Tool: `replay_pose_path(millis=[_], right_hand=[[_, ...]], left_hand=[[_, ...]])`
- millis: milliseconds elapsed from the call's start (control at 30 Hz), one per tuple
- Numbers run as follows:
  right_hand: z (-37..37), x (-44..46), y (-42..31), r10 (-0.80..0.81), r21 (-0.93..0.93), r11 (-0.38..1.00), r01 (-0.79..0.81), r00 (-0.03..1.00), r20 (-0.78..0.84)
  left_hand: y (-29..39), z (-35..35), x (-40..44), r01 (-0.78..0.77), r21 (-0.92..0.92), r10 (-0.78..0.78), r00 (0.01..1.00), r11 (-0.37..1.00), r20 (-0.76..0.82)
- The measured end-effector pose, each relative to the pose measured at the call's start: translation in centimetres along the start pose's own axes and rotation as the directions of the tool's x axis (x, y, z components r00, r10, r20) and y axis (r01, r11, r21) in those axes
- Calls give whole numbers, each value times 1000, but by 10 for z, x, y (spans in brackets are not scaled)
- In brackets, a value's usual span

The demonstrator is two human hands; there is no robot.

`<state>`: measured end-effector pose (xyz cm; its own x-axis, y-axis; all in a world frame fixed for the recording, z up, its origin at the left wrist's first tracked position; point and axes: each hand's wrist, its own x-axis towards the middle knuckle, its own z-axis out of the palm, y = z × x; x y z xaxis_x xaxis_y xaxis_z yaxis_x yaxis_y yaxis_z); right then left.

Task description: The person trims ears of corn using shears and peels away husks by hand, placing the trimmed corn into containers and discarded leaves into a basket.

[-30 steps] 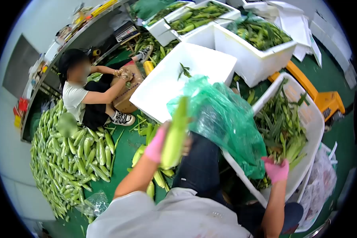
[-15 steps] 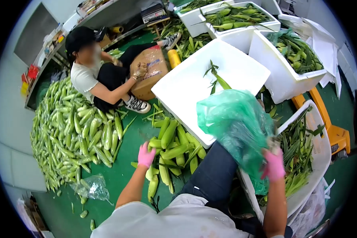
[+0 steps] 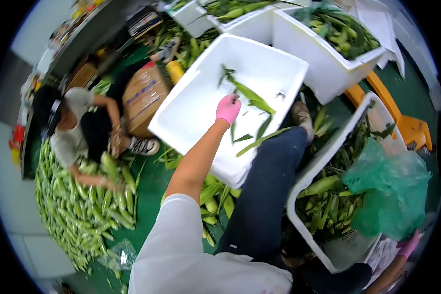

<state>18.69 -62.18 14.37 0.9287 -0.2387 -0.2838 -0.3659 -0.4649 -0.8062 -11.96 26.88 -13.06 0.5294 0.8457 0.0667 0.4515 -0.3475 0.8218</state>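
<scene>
My left hand, in a pink glove, is over the white foam box, its fingers curled beside a green ear of corn with husk leaves. What the fingers hold, if anything, is hidden. Loose leaf pieces lie on the box floor. At the far right edge, my right hand, also in pink, is closed at the lower end of a crumpled green plastic bag. The bag hangs over the white plastic basket, which holds husks and leaves.
To the left a person sits by a large pile of corn, reaching over it, with a cardboard box alongside. More corn lies under the foam box. A filled foam box and a yellow pallet jack stand right.
My left hand has gone from above the floor corn into the foam box. My right hand has carried the green bag rightward, off the box and over the basket. The seated person now reaches toward the pile.
</scene>
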Motion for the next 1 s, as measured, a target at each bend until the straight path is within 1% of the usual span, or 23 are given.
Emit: replay_pose_path(millis=[67,100,133,167,200,233,267,300,333,367,400,433,500,567,600,633,667,700,767,833,867,967,1000], right_hand=[[43,5,53,-126,201,971,132,991,-42],[60,-7,76,-135,208,967,149,987,-82],[90,-43,61,-75,120,991,65,994,81],[120,-79,45,-10,3,1000,9,969,247],[149,-115,29,53,-120,993,-5,915,400],[169,-139,6,38,-313,932,181,811,584],[188,-163,-16,22,-400,817,416,670,742],[201,-179,-34,-12,-445,685,577,620,785],[205,-189,-40,-47,-522,620,586,692,721],[204,-193,-42,-83,-596,544,590,745,662],[197,-195,-27,-185,-746,402,532,844,503],[190,-198,-12,-306,-867,257,426,887,345],[176,-196,-3,-529,-955,70,290,822,211],[171,-207,5,-501,-786,543,297,865,-19],[162,-212,28,-515,-674,660,333,853,-82],[170,-225,18,-157,-206,971,126,977,-144],[175,-228,21,-26,130,991,31,999,-36],[180,-228,27,50,442,892,-91,993,103],[196,-228,37,70,666,641,-380,894,443],[220,-230,54,79,691,403,-600,775,627],[231,-233,52,79,656,352,-668,719,690],[265,-235,32,56,532,261,-805,563,825],[270,-237,25,-15,532,278,-800,550,835]], left_hand=[[-15,54,25,-97,285,68,992,954,109],[-21,78,42,-186,435,91,969,881,231],[-28,98,59,-324,530,149,926,783,347],[-45,119,77,-453,504,320,888,736,330],[-62,138,99,-542,571,383,840,617,385],[-38,144,110,-543,661,274,838,518,473],[-58,160,139,-615,683,295,788,393,540],[-71,167,151,-644,719,287,763,263,579],[-54,164,148,-648,744,108,761,161,640],[-64,169,157,-612,767,-16,779,193,626],[-73,173,165,-571,793,-139,785,214,603],[-103,177,179,-539,822,-125,817,181,563],[-159,178,192,-452,870,-27,884,196,466],[-160,141,162,-514,850,91,858,118,506],[-162,121,143,-514,836,98,858,193,504],[-199,103,149,-428,821,-76,870,378,488],[-193,88,121,-26,401,-139,915,916,378],[-177,79,87,374,-286,-262,895,882,361],[-121,53,60,450,-203,-439,893,869,100],[-103,10,91,474,-422,-364,876,773,318],[-66,-3,97,436,-480,-290,891,761,350],[118,-22,73,193,-609,36,939,769,342],[163,-24,66,184,-617,76,926,765,371]])
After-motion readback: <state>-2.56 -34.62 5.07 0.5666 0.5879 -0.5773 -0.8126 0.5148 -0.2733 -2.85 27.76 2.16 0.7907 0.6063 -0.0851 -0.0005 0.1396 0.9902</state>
